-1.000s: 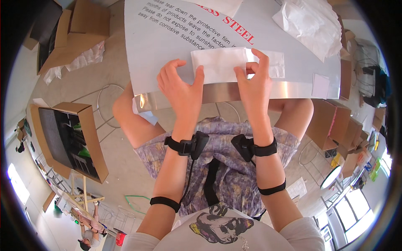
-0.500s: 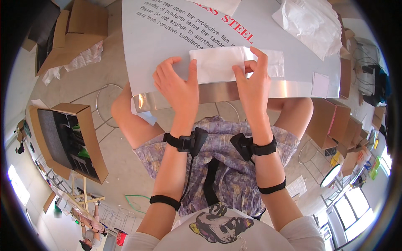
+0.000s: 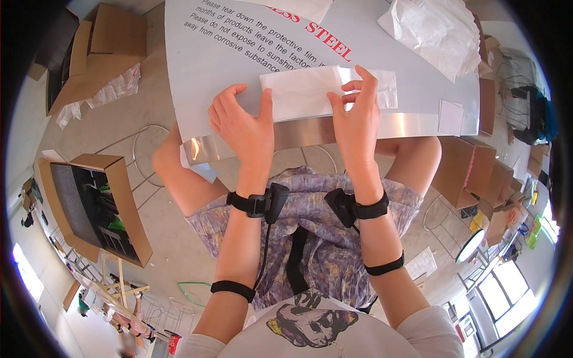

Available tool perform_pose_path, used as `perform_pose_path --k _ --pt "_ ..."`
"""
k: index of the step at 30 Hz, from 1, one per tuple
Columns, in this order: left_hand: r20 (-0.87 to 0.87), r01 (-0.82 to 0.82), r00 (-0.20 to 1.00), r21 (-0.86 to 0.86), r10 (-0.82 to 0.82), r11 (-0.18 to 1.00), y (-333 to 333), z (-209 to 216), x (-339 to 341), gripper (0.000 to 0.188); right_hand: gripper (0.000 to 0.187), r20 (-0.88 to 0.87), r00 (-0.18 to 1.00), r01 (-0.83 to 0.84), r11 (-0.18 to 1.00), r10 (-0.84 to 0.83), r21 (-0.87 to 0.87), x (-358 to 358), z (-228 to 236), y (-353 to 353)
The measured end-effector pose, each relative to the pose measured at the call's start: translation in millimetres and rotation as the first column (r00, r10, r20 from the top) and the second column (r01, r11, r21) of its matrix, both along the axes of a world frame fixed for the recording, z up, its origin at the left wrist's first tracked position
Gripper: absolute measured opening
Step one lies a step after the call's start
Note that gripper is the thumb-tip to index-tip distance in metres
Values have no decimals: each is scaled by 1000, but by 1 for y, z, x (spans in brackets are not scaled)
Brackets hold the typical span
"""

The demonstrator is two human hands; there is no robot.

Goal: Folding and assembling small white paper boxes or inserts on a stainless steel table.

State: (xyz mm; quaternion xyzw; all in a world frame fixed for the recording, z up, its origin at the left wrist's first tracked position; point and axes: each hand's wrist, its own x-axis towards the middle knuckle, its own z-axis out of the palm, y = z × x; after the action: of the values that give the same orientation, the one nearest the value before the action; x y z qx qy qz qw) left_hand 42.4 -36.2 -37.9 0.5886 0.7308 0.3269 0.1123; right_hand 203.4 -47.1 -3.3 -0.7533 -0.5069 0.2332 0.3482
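Note:
A folded strip of white paper (image 3: pixel 298 93) lies flat near the front edge of the film-covered metal tabletop (image 3: pixel 221 77). At the paper's left end is my left hand (image 3: pixel 242 128), its thumb upright along that edge and its fingers apart, holding nothing. My right hand (image 3: pixel 356 119) is over the paper's right part. Its thumb and index finger are spread, the other fingers loosely bent, and nothing shows gripped between them. A bright, shiny patch is visible between that thumb and the fingers.
Crumpled white sheets (image 3: pixel 431 36) lie at the tabletop's far right, with a small pale card (image 3: pixel 450 117) near the right front corner. Bare metal (image 3: pixel 298 131) runs along the front edge. Open cardboard boxes (image 3: pixel 113 209) stand on the floor at both sides. Another person is at the lower left.
The whole view has shifted slightly, so the tabletop and paper sit a little further left. My left fingers look slightly more spread. The hands stay in nearly the same places by the paper.

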Motion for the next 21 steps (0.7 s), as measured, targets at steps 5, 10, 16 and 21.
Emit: perform_pose_path --k 5,10,16,21 --pt "-2 10 1000 0 -10 1000 0 -1 -1 46 57 5 1000 -4 1000 4 -10 1 -1 0" --pt "-6 78 997 82 -78 994 0 8 0 42 50 90 996 -17 982 0 190 -4 8 1" --pt "-120 478 875 57 -469 876 -5 12 22 49 48 -963 228 117 978 140 170 -27 -3 15" --pt "-192 534 815 -114 -546 838 -10 -3 29 58 56 -991 120 166 983 61 80 -27 -28 19"
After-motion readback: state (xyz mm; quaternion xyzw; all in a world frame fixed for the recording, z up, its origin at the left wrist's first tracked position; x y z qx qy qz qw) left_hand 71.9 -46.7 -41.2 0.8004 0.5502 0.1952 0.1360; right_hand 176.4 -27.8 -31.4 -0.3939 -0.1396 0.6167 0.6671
